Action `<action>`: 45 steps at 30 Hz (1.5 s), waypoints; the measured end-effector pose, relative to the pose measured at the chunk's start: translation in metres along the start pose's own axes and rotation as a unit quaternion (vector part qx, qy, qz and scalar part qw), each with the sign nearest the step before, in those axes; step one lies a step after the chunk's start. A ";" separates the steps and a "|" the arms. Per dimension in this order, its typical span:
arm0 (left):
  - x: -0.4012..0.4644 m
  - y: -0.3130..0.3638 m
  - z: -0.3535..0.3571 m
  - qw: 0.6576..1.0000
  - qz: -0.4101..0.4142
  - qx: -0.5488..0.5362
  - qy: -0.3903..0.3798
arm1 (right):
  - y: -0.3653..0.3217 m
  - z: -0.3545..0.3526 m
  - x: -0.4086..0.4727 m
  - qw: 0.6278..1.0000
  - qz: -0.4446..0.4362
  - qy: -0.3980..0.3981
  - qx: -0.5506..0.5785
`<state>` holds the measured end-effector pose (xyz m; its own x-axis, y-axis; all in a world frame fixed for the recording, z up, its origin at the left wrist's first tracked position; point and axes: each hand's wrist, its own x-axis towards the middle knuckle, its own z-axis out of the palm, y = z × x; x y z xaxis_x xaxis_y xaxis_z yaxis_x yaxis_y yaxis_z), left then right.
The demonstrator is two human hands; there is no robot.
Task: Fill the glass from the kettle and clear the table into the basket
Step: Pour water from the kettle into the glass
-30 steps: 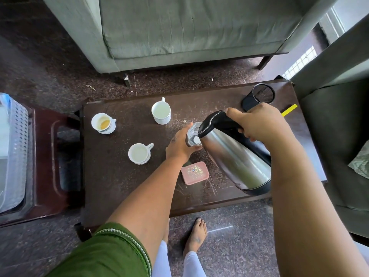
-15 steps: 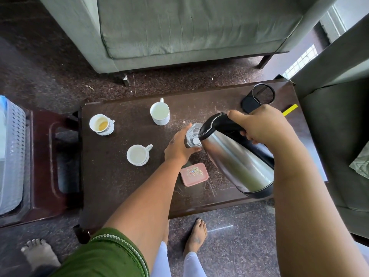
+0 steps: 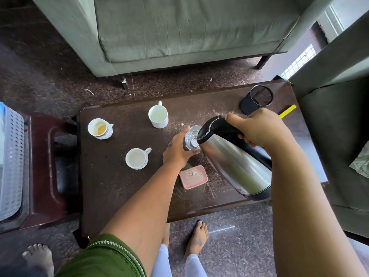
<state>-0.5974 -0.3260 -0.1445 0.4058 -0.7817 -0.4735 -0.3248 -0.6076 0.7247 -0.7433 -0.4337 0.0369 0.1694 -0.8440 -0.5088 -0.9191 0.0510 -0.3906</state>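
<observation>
Left hand point(image 3: 176, 151) grips glass point(image 3: 192, 137); right hand point(image 3: 259, 128) tilts kettle point(image 3: 235, 162) spout onto it.

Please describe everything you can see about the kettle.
The kettle has a shiny metal body, a black lid and handle, and a black band at its base. It is lifted off the table and tilted, spout end over the glass. The right hand grips its handle. The left hand holds the glass. Whether water flows cannot be told.
</observation>
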 end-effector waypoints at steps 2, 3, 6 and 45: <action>-0.001 0.000 0.000 1.000 0.002 -0.002 -0.001 | 0.000 0.001 0.000 1.000 0.000 0.000 0.005; 0.000 -0.001 0.000 1.000 0.003 -0.001 0.000 | 0.000 0.001 0.000 1.000 0.000 -0.001 0.006; 0.000 -0.001 0.001 1.000 -0.001 0.001 0.004 | 0.001 0.001 0.000 1.000 0.000 -0.001 0.005; 0.002 -0.007 0.003 1.000 0.012 0.004 0.004 | 0.016 0.007 -0.005 1.000 -0.003 0.017 0.010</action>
<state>-0.5969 -0.3243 -0.1523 0.4049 -0.7946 -0.4524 -0.3420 -0.5904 0.7311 -0.7566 -0.4248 0.0276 0.1616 -0.8625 -0.4796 -0.9109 0.0566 -0.4087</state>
